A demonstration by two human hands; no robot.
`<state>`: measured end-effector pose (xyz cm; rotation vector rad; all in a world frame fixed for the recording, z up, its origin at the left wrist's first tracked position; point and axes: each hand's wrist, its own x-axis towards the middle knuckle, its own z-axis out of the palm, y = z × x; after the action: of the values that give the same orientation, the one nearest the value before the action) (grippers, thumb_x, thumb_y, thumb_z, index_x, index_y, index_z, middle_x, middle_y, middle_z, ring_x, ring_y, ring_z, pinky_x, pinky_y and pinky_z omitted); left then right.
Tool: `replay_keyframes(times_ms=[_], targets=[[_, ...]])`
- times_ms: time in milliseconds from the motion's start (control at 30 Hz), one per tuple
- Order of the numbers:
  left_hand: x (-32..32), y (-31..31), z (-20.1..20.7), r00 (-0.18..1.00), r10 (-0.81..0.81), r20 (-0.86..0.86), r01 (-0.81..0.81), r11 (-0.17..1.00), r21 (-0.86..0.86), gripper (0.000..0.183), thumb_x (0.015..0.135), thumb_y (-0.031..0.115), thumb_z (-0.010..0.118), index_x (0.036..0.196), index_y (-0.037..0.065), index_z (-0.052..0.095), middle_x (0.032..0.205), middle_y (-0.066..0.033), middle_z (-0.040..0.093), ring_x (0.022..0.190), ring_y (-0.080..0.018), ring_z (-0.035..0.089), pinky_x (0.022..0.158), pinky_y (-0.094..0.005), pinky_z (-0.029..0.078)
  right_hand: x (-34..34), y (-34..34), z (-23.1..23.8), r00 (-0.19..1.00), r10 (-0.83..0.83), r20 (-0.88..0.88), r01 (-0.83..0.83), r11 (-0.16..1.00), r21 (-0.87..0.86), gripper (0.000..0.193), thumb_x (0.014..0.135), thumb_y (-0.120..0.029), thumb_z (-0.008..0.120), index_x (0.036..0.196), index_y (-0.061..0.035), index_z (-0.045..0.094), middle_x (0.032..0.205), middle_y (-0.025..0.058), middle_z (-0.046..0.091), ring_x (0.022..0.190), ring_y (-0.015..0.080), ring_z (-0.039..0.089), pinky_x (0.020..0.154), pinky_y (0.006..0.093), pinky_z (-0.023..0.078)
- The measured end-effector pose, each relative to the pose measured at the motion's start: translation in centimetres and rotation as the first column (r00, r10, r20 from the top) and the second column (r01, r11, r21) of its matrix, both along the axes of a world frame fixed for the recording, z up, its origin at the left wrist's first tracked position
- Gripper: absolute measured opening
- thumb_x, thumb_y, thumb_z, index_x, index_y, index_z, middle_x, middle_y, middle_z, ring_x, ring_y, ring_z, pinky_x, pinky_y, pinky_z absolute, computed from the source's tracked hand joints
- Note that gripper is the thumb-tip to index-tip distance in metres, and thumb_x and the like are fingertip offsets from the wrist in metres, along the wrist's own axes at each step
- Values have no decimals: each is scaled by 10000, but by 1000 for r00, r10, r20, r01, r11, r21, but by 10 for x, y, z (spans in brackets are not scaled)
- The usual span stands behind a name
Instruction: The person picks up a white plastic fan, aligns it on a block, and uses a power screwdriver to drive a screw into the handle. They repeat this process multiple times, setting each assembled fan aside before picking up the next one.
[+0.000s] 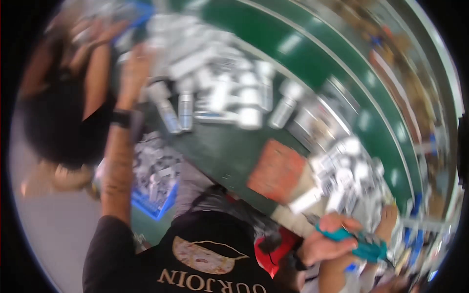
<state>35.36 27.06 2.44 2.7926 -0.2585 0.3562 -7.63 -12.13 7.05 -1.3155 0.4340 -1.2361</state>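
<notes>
My left arm reaches far to the upper left, a dark band on its wrist. My left hand is smeared by motion beside a heap of white bottles or tubes; its fingers do not show clearly. At the lower right my right hand is closed around a teal hand tool with a small grey tip; blur hides its exact kind. Just beyond this hand lie a white tube-shaped piece and a pile of white and clear parts. A reddish square pad rests on the dark green tabletop.
A blue crate full of small grey-white parts stands left of my lap. A person in black sits at the left. A metal box stands before a green conveyor belt. Another person's arm shows at the right.
</notes>
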Motion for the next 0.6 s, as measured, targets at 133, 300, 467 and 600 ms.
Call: replay_keyframes(times_ms=[133,300,467,600], targets=[[29,-11,12,862,50,505,111,952,-285,423,970,234,620,1289,-41,580,1232,-211,639,1143,-272,610,999,-355,455,0,7,-1,987,149,-52,-150,988,-22,655,906,-694,513,1039,-53,475,624,35,447,510,158,431,487,288,359],[-180,-255,65,666,-653,361,742,533,-407,206,821,69,692,1025,38,688,1042,-102,660,953,-268,620,791,-372,526,-36,5,-11,985,78,-156,-82,996,-20,709,880,-712,539,1044,-27,456,620,43,454,497,172,444,467,296,371],[-287,-362,-18,321,-896,308,946,289,-146,303,879,333,657,866,31,668,995,-102,575,1057,-285,527,878,-422,432,-47,1,-11,974,128,-187,-146,986,-85,699,891,-674,561,1045,-1,451,628,59,478,506,187,490,464,303,395],[-309,-375,-29,345,-928,144,937,331,-110,348,901,379,620,881,36,680,1004,-109,561,1087,-291,497,916,-443,414,-63,1,-14,978,118,-170,-129,990,-56,688,882,-659,588,1045,-3,457,630,62,487,503,186,492,462,300,396]])
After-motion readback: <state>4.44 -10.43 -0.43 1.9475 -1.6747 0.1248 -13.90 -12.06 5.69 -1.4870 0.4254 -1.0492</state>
